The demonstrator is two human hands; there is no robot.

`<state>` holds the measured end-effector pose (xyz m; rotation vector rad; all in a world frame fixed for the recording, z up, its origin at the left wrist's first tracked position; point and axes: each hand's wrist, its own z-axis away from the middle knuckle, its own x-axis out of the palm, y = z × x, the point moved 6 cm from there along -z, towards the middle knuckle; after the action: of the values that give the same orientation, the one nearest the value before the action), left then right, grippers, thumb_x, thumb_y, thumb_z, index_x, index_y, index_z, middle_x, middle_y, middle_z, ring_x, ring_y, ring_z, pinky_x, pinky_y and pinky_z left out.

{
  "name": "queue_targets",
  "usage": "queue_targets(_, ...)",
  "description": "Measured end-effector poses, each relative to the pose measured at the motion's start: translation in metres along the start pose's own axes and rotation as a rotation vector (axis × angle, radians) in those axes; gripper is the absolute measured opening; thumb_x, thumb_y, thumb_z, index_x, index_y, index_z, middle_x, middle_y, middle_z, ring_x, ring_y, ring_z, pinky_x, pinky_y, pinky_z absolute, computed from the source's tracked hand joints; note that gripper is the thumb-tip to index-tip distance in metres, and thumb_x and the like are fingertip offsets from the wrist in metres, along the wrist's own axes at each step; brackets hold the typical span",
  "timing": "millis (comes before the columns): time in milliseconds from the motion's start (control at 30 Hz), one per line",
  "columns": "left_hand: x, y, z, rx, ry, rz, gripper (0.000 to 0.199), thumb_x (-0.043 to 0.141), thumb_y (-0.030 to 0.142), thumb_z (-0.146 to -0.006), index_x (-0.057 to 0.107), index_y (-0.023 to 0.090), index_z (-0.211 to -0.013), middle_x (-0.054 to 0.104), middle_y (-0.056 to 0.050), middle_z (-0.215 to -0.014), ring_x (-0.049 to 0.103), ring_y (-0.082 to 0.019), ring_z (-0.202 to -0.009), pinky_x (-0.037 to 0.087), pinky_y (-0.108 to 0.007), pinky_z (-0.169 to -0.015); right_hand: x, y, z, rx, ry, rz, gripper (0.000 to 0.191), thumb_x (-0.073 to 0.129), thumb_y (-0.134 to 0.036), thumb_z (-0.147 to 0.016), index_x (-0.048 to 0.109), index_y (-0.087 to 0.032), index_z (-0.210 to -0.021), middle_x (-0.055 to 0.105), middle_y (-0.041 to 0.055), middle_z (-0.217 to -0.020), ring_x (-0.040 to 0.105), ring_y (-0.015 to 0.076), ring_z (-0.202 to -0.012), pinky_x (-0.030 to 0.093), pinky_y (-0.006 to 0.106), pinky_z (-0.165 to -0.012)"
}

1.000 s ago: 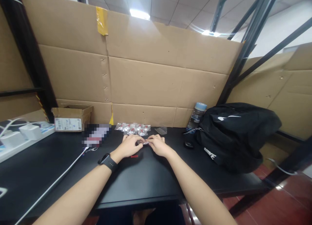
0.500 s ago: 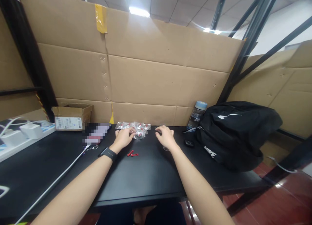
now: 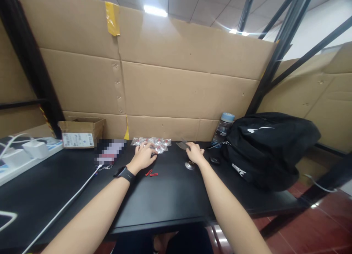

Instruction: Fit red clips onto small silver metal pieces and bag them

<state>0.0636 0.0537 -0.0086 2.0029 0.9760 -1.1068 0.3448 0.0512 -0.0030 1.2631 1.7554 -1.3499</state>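
Observation:
My left hand [image 3: 143,158] lies over the near side of several clear packets [image 3: 158,141], each with a small silvery and red item inside. Its fingers are spread, and I see nothing held in them. Farther right, my right hand [image 3: 195,153] has its fingertips closed at the edge of a clear plastic bag [image 3: 181,145]. Just below that hand, a round shiny disc-like item [image 3: 189,165] rests on the black table [image 3: 162,199]. Two small red loops [image 3: 151,173] lie nearer to me, between my hands.
A black backpack [image 3: 264,151], a water bottle [image 3: 222,129] and a small black object [image 3: 214,160] stand or lie at right. Leftward are a phone [image 3: 111,151] on a white cable, an open cardboard box [image 3: 82,133] and a power strip [image 3: 52,147]. Cardboard walls the back.
My right hand has shifted to the right, baring the shiny disc-like item and the clear bag. My left hand has moved slightly right, its fingers spreading over the packets.

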Motion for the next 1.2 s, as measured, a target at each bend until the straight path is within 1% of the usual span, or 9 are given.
queue_targets(167,-0.007,-0.002,0.002,-0.031,0.001,0.045,0.024,0.057,0.035,-0.088,0.076,0.035,-0.103,0.06,-0.005,-0.133,0.042,-0.036,-0.129,0.034,-0.056,-0.1,-0.01,-0.01,-0.001,-0.191,0.016,-0.32,0.038,0.047,-0.016,-0.09,0.071,-0.026,-0.118,0.068,0.0032,-0.129,0.059,0.0225,-0.121,0.043,0.04,-0.104)
queue_targets(300,-0.026,0.003,0.01,0.001,-0.067,0.087,0.022,0.061,0.04,-0.086,0.076,0.028,-0.077,0.065,-0.004,-0.121,0.045,-0.034,-0.125,0.033,-0.052,-0.102,-0.005,-0.032,0.01,-0.364,-0.151,-0.502,0.032,0.053,-0.019,-0.087,0.075,-0.023,-0.111,0.072,0.0046,-0.121,0.065,0.0206,-0.115,0.046,0.035,-0.103)
queue_targets(467,-0.038,0.02,0.026,0.182,-0.296,0.204,0.014,0.079,0.045,-0.071,0.079,0.032,-0.073,0.064,-0.001,-0.119,0.047,-0.03,-0.122,0.033,-0.043,-0.104,0.001,-0.054,0.025,-0.443,-0.314,-0.514,0.031,0.056,-0.017,-0.087,0.075,-0.025,-0.11,0.066,0.0044,-0.134,0.059,0.0201,-0.127,0.041,0.037,-0.109)
queue_targets(600,-0.033,0.024,0.031,0.223,-0.367,0.243,0.012,0.085,0.04,-0.065,0.078,0.034,-0.073,0.064,0.0,-0.115,0.05,-0.028,-0.117,0.034,-0.04,-0.1,-0.013,-0.047,0.025,-0.403,-0.257,-0.388,0.019,0.065,-0.021,-0.085,0.076,-0.025,-0.1,0.061,0.0059,-0.136,0.057,0.022,-0.126,0.044,0.037,-0.102)
queue_targets(667,-0.028,0.025,0.031,0.231,-0.366,0.254,0.007,0.083,0.036,-0.069,0.078,0.033,-0.072,0.065,0.0,-0.112,0.051,-0.027,-0.115,0.034,-0.038,-0.098,-0.019,-0.037,0.024,-0.382,-0.256,-0.282,0.029,0.077,-0.027,-0.076,0.074,-0.024,-0.105,0.065,0.0077,-0.125,0.061,0.0225,-0.114,0.047,0.036,-0.097)
queue_targets(767,-0.026,0.029,0.031,0.255,-0.343,0.27,0.005,0.079,0.033,-0.075,0.077,0.031,-0.071,0.065,0.0,-0.107,0.053,-0.025,-0.11,0.034,-0.035,-0.096,-0.016,-0.018,0.027,-0.333,-0.403,-0.166,0.061,0.088,-0.032,-0.059,0.07,-0.023,-0.117,0.066,0.0062,-0.11,0.065,0.0194,-0.092,0.05,0.03,-0.082)
queue_targets(933,-0.033,0.04,0.029,0.293,-0.276,0.25,0.016,0.065,0.035,-0.087,0.072,0.026,-0.076,0.068,-0.002,-0.097,0.057,-0.023,-0.104,0.036,-0.034,-0.094,-0.011,-0.006,0.031,-0.257,-0.515,-0.185,0.052,0.081,-0.027,-0.065,0.069,-0.021,-0.115,0.068,-0.001,-0.087,0.064,0.0132,-0.071,0.047,0.023,-0.067)
queue_targets(1100,-0.049,0.045,0.022,0.195,-0.131,0.296,0.018,0.052,0.033,-0.095,0.065,0.023,-0.089,0.072,-0.001,-0.093,0.064,-0.02,-0.093,0.04,-0.033,-0.09,-0.018,-0.003,0.032,-0.216,-0.461,-0.065,0.065,0.085,-0.028,-0.054,0.069,-0.025,-0.118,0.07,0.0,-0.096,0.065,0.0147,-0.074,0.046,0.023,-0.065)
queue_targets(1200,-0.051,0.047,0.02,0.173,-0.072,0.344,0.015,0.056,0.033,-0.093,0.067,0.023,-0.089,0.074,-0.001,-0.095,0.066,-0.02,-0.094,0.041,-0.032,-0.091,-0.02,0.001,0.033,-0.172,-0.479,-0.031,0.055,0.082,-0.024,-0.056,0.071,-0.024,-0.11,0.071,-0.0007,-0.088,0.065,0.0154,-0.071,0.044,0.023,-0.061)
